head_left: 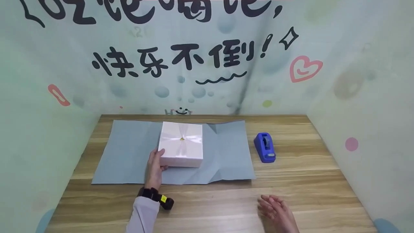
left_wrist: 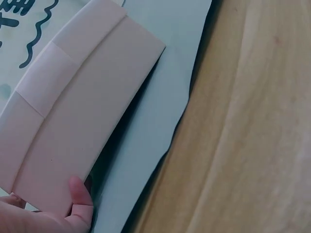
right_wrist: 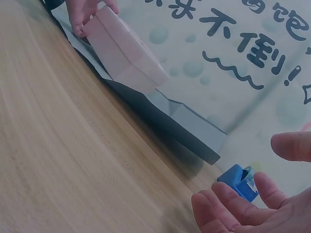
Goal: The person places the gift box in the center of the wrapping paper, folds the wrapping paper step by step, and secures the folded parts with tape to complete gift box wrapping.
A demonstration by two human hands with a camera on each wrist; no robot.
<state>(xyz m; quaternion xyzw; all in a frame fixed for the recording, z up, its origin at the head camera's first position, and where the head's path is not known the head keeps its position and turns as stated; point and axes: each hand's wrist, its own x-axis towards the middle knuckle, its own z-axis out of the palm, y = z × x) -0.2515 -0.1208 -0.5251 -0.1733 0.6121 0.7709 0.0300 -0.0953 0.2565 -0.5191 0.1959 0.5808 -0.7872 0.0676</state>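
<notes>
One box (head_left: 181, 144) is pinched at eight o'clock by the left hand (head_left: 155, 170); right hand (head_left: 277, 211), at four o'clock, loosely spread. Best squared with the paper (head_left: 132, 145).

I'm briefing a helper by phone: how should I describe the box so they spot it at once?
On the wood-grain table lies a wide blue-grey paper sheet. Over its middle is the pale pink square box, gripped near its near-left corner by the left hand. Crossed shiny ribbon sets it apart from the blue tape dispenser beyond the sheet's right edge.
</notes>
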